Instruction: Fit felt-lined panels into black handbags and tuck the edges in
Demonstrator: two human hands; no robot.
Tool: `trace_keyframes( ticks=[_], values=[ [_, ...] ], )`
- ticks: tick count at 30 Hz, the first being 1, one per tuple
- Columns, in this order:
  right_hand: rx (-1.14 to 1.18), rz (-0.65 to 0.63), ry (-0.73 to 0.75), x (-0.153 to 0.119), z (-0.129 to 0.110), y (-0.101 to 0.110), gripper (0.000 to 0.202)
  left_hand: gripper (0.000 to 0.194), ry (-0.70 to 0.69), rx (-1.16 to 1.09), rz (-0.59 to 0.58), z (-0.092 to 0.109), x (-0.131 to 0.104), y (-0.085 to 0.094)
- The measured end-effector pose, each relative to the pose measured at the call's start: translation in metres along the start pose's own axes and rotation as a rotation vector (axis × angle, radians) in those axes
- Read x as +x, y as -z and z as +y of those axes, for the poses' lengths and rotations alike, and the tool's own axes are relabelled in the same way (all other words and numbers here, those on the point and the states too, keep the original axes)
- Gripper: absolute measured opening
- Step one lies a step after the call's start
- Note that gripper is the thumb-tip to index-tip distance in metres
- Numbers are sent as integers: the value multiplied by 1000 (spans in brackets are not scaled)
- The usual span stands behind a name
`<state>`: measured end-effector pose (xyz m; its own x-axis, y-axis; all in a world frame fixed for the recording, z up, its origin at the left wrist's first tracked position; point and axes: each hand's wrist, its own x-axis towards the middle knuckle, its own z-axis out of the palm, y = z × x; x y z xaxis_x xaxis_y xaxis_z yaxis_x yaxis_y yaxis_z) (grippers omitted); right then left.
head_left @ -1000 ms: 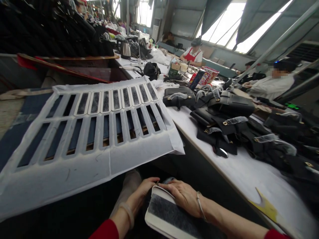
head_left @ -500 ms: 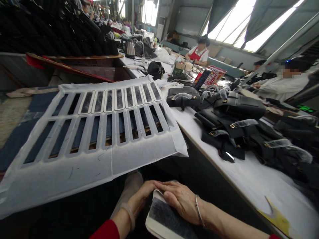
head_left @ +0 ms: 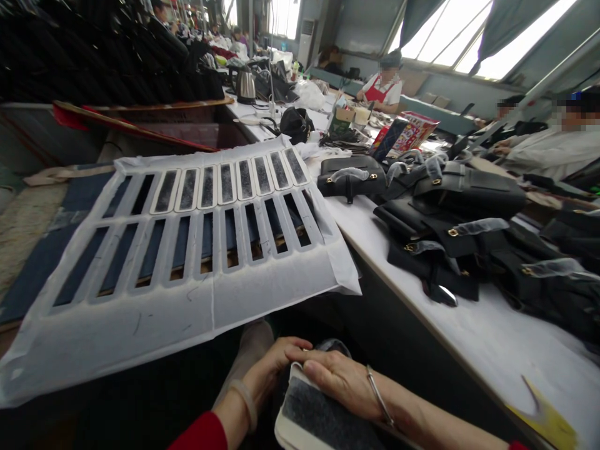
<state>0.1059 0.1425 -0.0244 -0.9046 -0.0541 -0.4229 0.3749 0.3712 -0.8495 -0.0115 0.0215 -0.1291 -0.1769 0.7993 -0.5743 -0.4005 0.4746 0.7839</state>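
Low in the view, a cream-edged piece with a dark centre (head_left: pixel 319 409) lies under my right hand (head_left: pixel 335 378), whose fingers press together along its upper edge. My left hand (head_left: pixel 276 362) is at the piece's upper left corner, fingers curved and meeting the right fingertips; what it grips there is hidden. A white sheet with slots (head_left: pixel 154 319) spreads over the left side. Several similar cream-edged pieces (head_left: pixel 209 186) lie in a row along its far side, and dark gaps show through the other slots.
A white table (head_left: pixel 422 300) runs along the right, bearing a pile of black bags (head_left: pixel 464 187) and a yellow piece (head_left: pixel 546 419). A kettle (head_left: pixel 245 85) stands farther back. People sit beyond the table. Black items are stacked at upper left.
The view has shifted slightly, so the sheet and bags appear a little farther right. My right hand has slid slightly along the piece's edge, and my left fingertips show more.
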Motion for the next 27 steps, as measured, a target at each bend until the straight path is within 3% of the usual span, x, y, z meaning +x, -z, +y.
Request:
trace_keyframes(
  ticks=[6,10,13,17,20,23,27],
  values=[
    [-233,44,14,4,4,-2,44,28,65,169,-77,-22,38,3],
    [-357,15,-50,-4,0,1,48,24,79,387,-134,-19,48,3],
    [-309,-10,-112,-19,1,6,53,24,41,605,-114,4,38,14],
    [-239,10,-177,-45,12,9,56,43,-61,813,-45,56,6,22],
    [-235,43,-203,-68,23,11,56,49,-97,795,-201,93,-18,8],
    [-233,61,-231,-93,30,15,55,38,-57,794,-404,114,-32,-11],
    [-176,54,-299,-127,36,23,54,24,-21,924,-462,124,-32,-25]
  ],
)
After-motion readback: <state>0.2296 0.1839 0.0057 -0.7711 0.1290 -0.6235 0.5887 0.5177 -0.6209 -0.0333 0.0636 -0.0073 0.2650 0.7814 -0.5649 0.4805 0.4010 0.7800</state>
